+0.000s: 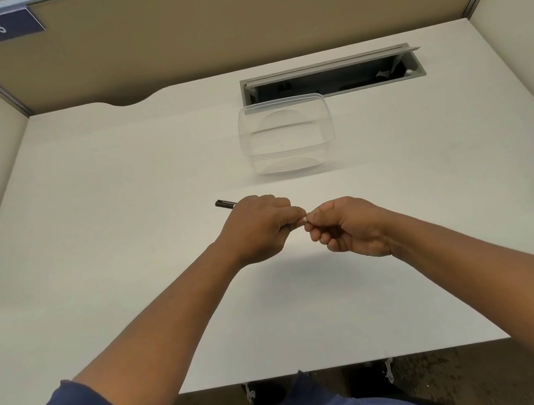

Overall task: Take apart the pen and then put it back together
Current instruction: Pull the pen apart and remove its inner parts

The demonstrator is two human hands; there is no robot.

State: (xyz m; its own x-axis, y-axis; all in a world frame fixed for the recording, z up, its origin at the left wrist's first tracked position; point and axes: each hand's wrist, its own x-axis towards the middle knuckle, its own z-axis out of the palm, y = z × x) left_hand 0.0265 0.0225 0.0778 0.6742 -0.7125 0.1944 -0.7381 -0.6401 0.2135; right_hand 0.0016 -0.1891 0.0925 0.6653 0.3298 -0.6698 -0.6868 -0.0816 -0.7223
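We hold the pen between both hands above the desk, working at its near end.

Our left hand (257, 228) is curled round the slim black plastic pen (225, 203), whose dark far end sticks out past the knuckles, while our right hand (349, 228) pinches a small pale piece (303, 220) at the pen's other end with thumb and forefinger. We judge this to be a twist or pull at the tip joint, though we cannot tell whether the piece is coming off or going back on. The next move likely calls for a steady left grip and a straight pull or turn along the pen's axis. We count one pen, one clear square plastic container (286, 135) well beyond the hands, one grey cable hatch (331, 76) behind it, and one white desk (101, 192).
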